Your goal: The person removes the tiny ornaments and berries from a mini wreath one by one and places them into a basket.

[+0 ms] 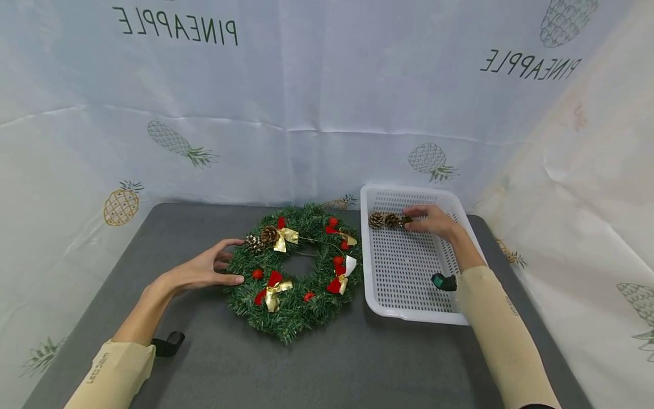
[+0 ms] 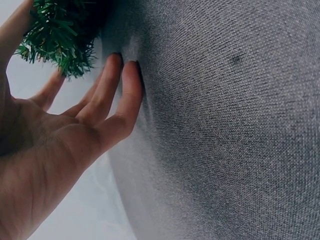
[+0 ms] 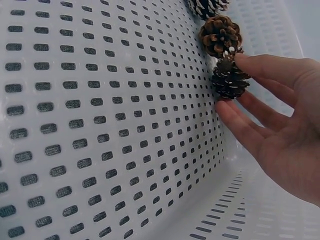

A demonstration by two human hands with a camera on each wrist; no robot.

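My left hand point(image 1: 204, 270) rests at the left side of a green wreath point(image 1: 296, 318), thumb and index finger spread along its edge. In the left wrist view the other fingers point(image 2: 131, 87) curve loosely beside the wreath's tip, over the grey cloth. Inside a white plastic basket point(image 1: 375, 304), my right hand point(image 1: 433, 221) pinches a dark, white-tipped pine cone point(image 3: 230, 82) between thumb and fingers. Right beside that cone lies a brown pine cone point(image 3: 220, 35), with another pine cone point(image 1: 376, 220) further left in the row.
Gold-and-red bows point(image 1: 275, 291), red balls point(image 1: 257, 274) and pine cones point(image 1: 269, 235) decorate the wreath. The basket stands close to its right on the grey table point(image 1: 327, 369). A pineapple-print curtain point(image 1: 317, 96) hangs behind and at the sides.
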